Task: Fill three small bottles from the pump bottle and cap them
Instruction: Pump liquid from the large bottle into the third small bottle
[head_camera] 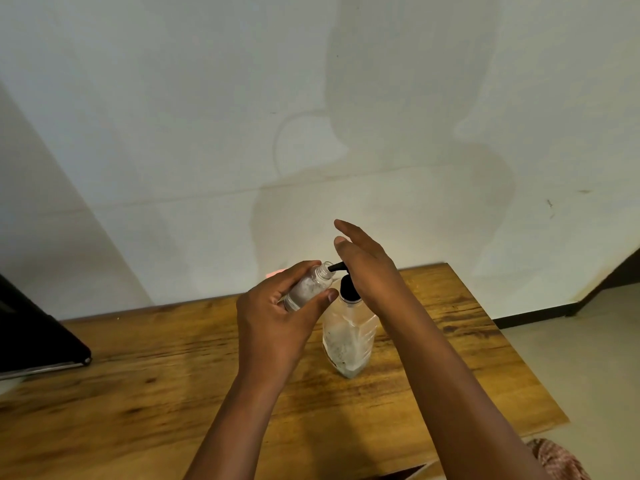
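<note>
Soft light, wall shadows, edge distortion

No legible text, label, brand, number or sign found. The pump bottle (348, 336) and the small bottle (308, 285) show clear, unmarked surfaces; the wall (207, 116) bears only stains.

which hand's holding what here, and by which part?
Left hand holds the small bottle round its body, neck at the pump spout. Right hand grips nothing; it rests flat on the pump bottle head.

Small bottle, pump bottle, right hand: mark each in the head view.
small bottle (309, 284): head view, on its clear body between the fingers.
pump bottle (347, 336): head view, on its clear body.
right hand (369, 268): head view, on its back.
</note>
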